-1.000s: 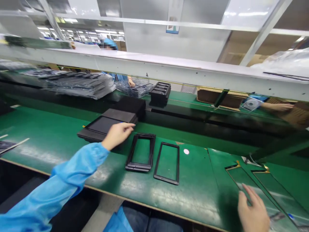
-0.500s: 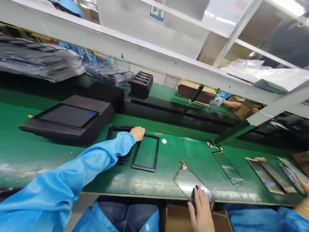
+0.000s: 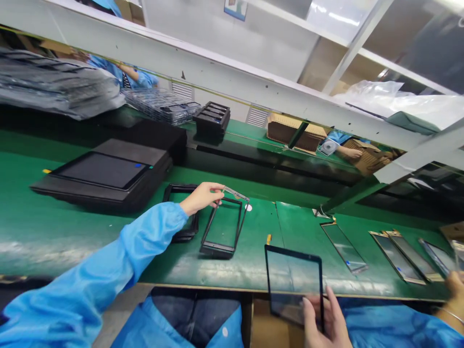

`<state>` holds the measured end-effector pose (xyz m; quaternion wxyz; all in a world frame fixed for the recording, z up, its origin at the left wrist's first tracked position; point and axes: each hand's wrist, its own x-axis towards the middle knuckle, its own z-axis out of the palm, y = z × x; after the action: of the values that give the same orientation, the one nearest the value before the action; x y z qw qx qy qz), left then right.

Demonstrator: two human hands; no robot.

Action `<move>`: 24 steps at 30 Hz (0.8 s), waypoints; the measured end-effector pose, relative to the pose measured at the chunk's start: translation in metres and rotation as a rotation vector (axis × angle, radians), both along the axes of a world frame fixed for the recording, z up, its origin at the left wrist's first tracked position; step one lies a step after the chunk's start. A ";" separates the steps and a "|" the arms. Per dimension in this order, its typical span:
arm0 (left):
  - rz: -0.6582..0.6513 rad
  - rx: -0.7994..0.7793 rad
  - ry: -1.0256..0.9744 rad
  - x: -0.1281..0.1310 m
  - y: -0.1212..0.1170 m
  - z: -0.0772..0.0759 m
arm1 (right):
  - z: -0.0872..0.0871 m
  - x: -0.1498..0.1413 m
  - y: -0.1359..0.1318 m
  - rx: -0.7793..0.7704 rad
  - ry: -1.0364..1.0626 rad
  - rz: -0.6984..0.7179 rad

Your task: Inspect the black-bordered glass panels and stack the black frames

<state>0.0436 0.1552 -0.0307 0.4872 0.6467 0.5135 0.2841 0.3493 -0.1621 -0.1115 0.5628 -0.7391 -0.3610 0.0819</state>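
Left hand (image 3: pixel 203 197): thumb and fingers closed on far left corner of black frame (image 3: pixel 237 194), frame tilted, far end raised above surface (image 3: pixel 170 270). Right hand (image 3: pixel 328 323): thumb and fingers pinched on right edge of dark glass panel (image 3: pixel 294 275), held up near front edge of surface; orange tab (image 3: pixel 268 239) at panel's far left corner. Stacked frames (image 3: pixel 195 227) just left of tilted frame, partly hidden behind left hand. Clear panel (image 3: pixel 344 249) lies farther right.
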 end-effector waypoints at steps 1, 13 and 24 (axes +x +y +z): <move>0.002 -0.003 -0.069 -0.002 -0.014 0.003 | 0.004 -0.011 0.007 0.022 0.083 0.004; -0.016 -0.046 -0.479 -0.022 -0.136 0.004 | 0.020 -0.103 0.052 0.031 0.739 0.320; 0.057 -0.034 -0.514 -0.023 -0.145 0.007 | 0.020 -0.110 0.051 0.001 0.683 0.355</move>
<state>0.0205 0.0106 -0.0241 0.6042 0.5302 0.3955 0.4443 0.2395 -0.1110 -0.0919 0.6281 -0.5948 -0.2753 0.4194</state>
